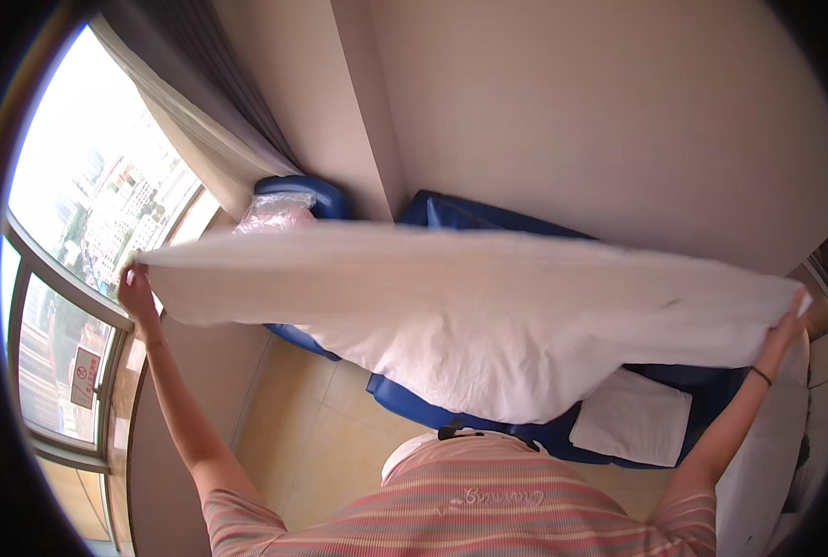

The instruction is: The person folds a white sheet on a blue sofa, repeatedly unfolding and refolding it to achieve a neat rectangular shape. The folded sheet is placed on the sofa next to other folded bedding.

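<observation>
A large white sheet [483,327] spans the view, stretched between my two hands and sagging in the middle. My left hand [137,289] pinches its left corner, in front of the window. At the far right, my right hand [788,324] grips the opposite corner. The sheet hangs over a blue sofa [407,400] and hides most of its seat. A small dark mark shows on the fabric towards the right. By the sofa's right end lies a folded white cloth [633,416], partly under the sheet's lower edge.
A blue padded seat [302,193] stands in the corner, bearing a pinkish item in clear plastic [278,211]. On the left are a window [93,181], a curtain [198,90] and a warning sticker [85,376]. White fabric [755,452] lies at lower right. The wall [595,118] rises behind the sofa.
</observation>
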A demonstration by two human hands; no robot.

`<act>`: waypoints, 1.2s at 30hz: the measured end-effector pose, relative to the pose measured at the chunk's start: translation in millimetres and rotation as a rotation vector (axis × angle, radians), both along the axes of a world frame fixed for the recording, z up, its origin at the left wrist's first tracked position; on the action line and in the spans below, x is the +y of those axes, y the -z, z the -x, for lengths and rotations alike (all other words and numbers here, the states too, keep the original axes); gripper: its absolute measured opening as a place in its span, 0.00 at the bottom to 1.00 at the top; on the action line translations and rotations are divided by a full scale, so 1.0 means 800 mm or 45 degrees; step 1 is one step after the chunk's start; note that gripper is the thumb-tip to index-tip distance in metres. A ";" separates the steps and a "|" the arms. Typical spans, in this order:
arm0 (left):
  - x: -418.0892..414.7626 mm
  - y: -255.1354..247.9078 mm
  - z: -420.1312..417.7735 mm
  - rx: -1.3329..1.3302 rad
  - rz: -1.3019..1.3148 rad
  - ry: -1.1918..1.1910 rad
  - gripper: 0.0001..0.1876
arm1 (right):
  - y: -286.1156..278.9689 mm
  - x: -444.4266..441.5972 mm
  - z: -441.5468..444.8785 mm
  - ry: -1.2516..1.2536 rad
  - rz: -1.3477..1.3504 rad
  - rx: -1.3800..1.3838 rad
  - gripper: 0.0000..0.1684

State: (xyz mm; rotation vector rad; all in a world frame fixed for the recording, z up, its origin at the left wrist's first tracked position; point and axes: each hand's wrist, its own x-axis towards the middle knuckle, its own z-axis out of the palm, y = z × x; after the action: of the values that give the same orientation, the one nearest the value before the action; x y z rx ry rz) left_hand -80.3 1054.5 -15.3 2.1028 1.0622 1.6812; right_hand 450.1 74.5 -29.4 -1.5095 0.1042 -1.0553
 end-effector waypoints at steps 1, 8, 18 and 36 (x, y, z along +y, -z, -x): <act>-0.005 0.016 -0.004 -0.087 0.037 0.124 0.10 | 0.014 0.011 0.002 -0.177 -0.008 -0.004 0.35; -0.061 -0.063 0.012 0.063 0.022 0.352 0.09 | -0.050 0.002 0.023 0.157 -0.159 -0.233 0.29; -0.120 0.028 0.068 -1.115 0.160 0.581 0.14 | -0.063 0.105 0.209 0.586 0.337 -0.510 0.25; -0.457 0.063 -0.370 -0.566 0.701 1.447 0.11 | -0.037 0.580 0.248 -2.061 0.275 0.017 0.23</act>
State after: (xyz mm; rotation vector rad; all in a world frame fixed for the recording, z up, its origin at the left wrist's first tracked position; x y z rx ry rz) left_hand 215.4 688.6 -65.7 1.3740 0.0626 1.0020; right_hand 251.4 538.2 0.4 -1.2125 -1.0792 0.2773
